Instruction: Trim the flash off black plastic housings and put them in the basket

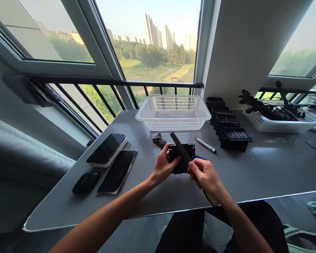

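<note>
My left hand (164, 165) grips a black plastic part (177, 168) with notched edges by its left side, thumb across its face. My right hand (204, 174) is closed around a long dark flat file (180, 147), whose bar lies slantwise over the part. A bit of yellow, seemingly its handle, shows below my right hand. Behind the part are a dark crumpled piece (159, 140) and a white pen (205, 144). Something blue (201, 157) peeks out beside the part, mostly hidden.
A white plastic basket (173, 125) stands by the window railing. Stacked black notched parts (228, 123) form a row to its right. Another white basket (274, 125) holds black items and cables. At left lie two phone-like devices (118, 172) (106, 149) and a black mouse (86, 182).
</note>
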`<control>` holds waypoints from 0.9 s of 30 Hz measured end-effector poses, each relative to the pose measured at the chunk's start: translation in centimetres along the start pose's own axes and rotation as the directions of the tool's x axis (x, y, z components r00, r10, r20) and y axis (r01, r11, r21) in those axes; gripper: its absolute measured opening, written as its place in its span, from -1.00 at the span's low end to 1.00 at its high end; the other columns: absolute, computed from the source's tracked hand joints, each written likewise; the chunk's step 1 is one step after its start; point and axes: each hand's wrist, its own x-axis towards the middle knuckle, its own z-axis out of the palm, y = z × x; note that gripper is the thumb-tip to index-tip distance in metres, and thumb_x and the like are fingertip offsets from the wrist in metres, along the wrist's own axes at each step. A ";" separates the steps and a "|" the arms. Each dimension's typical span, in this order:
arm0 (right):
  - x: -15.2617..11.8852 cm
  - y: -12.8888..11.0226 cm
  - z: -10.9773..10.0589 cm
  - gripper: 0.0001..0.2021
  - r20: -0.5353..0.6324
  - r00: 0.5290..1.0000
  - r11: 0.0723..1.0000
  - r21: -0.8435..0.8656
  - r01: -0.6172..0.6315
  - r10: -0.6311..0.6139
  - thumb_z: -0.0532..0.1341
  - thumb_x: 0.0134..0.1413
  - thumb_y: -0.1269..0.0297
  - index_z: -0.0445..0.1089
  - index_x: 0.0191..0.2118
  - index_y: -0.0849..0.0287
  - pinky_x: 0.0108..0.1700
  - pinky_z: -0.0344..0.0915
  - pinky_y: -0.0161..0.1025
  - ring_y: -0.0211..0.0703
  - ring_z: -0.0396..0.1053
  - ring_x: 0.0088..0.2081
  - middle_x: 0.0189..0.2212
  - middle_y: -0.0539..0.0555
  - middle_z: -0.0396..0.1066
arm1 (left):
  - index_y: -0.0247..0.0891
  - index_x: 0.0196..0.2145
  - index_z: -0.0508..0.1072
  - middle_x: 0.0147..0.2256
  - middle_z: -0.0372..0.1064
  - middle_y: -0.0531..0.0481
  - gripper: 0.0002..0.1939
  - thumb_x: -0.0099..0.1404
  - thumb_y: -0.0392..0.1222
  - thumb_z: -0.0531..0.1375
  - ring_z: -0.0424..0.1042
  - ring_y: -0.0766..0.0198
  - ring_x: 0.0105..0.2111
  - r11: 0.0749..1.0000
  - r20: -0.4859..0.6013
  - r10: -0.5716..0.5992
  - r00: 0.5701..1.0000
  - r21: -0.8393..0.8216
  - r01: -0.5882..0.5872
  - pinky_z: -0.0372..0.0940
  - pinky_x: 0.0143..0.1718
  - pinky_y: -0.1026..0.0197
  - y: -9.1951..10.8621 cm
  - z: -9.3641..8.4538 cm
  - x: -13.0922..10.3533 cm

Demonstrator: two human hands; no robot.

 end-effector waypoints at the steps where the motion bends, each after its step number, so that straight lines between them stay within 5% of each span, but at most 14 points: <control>1: -0.1 -0.1 0.3 -0.64 0.008 1.000 0.999 -0.039 0.005 -0.005 0.09 0.24 0.02 0.35 -0.42 0.19 -0.66 0.07 -0.41 -0.36 0.15 -0.65 -0.61 -0.03 0.30 | -0.20 -0.19 0.23 -0.53 0.35 0.19 -0.60 0.08 -0.15 0.32 0.33 0.42 -0.57 1.000 0.005 0.011 1.000 -0.003 -0.011 0.23 -0.55 0.40 0.0 0.0 0.0; 21: 0.7 0.4 -1.2 -0.63 -0.056 0.996 0.997 -0.045 -0.067 0.064 0.08 0.21 0.01 0.30 -0.47 0.18 -0.73 0.04 -0.41 -0.36 0.11 -0.71 -0.65 -0.04 0.29 | -0.18 -0.22 0.17 -0.56 0.30 0.22 -0.62 0.08 -0.19 0.29 0.28 0.43 -0.62 0.998 -0.074 0.049 0.996 0.049 -0.045 0.23 -0.59 0.40 0.2 -0.1 0.0; 27: -0.1 0.0 0.1 -0.63 -0.071 0.997 0.994 -0.100 -0.045 0.038 0.04 0.26 0.05 0.31 -0.46 0.18 -0.68 0.06 -0.43 -0.37 0.14 -0.70 -0.66 -0.04 0.30 | -0.18 -0.24 0.18 -0.58 0.30 0.22 -0.64 0.08 -0.20 0.29 0.29 0.42 -0.62 0.997 -0.074 0.059 0.996 0.054 -0.055 0.22 -0.60 0.41 0.1 -0.1 -0.1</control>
